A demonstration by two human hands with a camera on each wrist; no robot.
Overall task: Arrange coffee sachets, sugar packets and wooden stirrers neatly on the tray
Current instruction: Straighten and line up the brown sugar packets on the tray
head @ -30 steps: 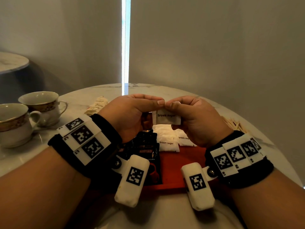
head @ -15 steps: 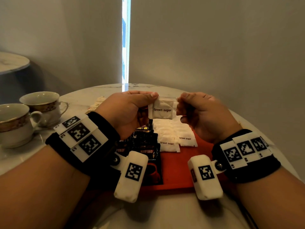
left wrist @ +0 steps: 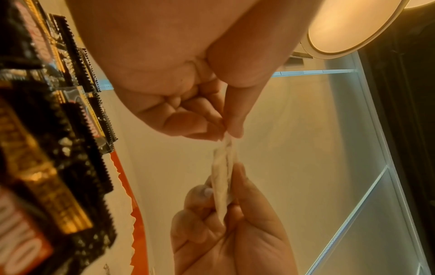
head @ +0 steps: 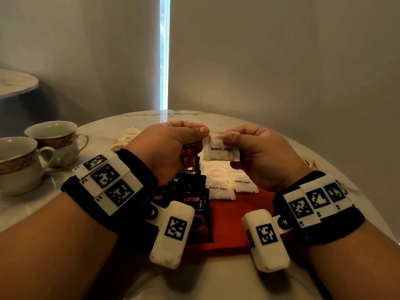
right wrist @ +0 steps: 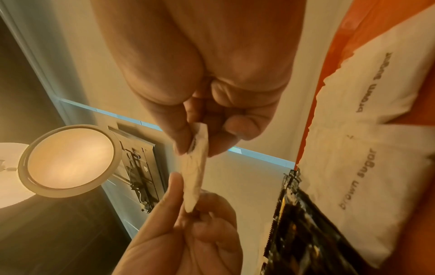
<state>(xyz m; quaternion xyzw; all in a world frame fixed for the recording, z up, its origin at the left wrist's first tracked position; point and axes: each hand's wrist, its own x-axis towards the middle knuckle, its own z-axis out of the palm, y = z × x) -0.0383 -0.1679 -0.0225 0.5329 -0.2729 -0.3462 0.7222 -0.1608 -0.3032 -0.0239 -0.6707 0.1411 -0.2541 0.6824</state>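
The round marble desk point(head: 134, 122) is carrying the red tray point(head: 238, 215), and that's where most of the risk sits. On the tray a fanned pile of black coffee sachets point(head: 190, 191) is lying just left of the white sugar packets point(head: 220, 191), touching or nearly so. If the next packet gets dropped from up here instead of being lowered, the rows could easily be knocked crooked, since these things look light and slidey. The two teacups point(head: 32, 156) at the left edge are well apart from all this, so probably no danger there. Wooden stirrers point(head: 309, 163) can just be made out off the tray behind the right wrist, so that part isn't done yet.

One sugar packet point(head: 220, 149) is being held up in the air above the tray, pinched at its upper left corner by the left hand point(head: 171, 148) and at its upper right corner by the right hand point(head: 259, 152), thumb against finger each side. Pulled too hard, the paper could be torn.

Readable stuff: "brown sugar" is printed on the packets, "KOPIKO" on the sachets, with "Coffee" partly visible below it.
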